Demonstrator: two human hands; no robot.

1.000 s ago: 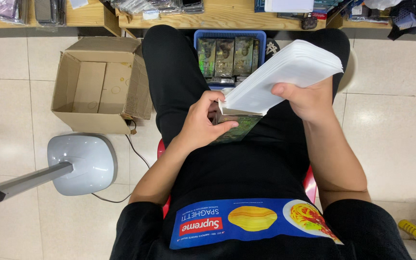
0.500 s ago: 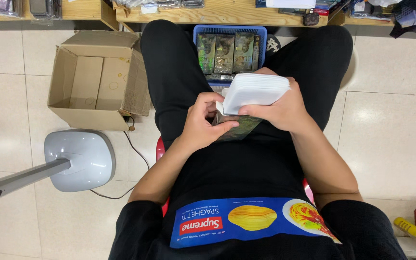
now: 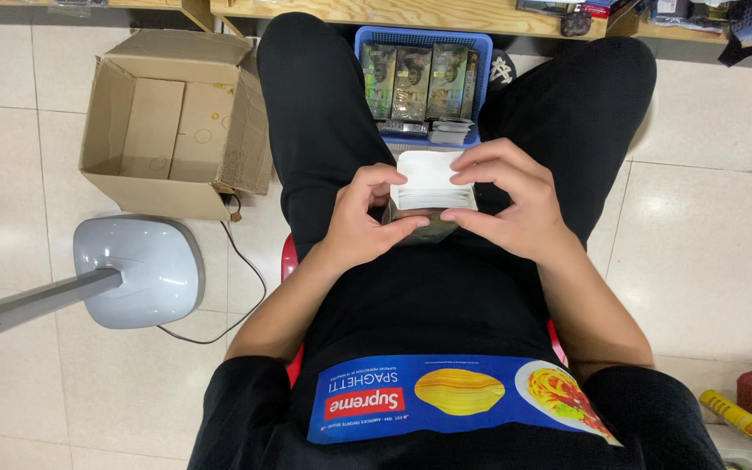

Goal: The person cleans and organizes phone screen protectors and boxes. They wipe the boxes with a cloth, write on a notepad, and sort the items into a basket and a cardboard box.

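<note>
A stack of white sleeves (image 3: 429, 182) is being squared up over the lap, clamped between the left hand (image 3: 360, 224) and right hand (image 3: 508, 198), fingers curled around its edges. Just beyond the hands sits a blue basket (image 3: 421, 39). An even grip seems needed next.

Both hands, left hand (image 3: 360, 222) and right hand (image 3: 509, 202), pinch a white sleeve stack (image 3: 433, 183) (above the lap).
</note>
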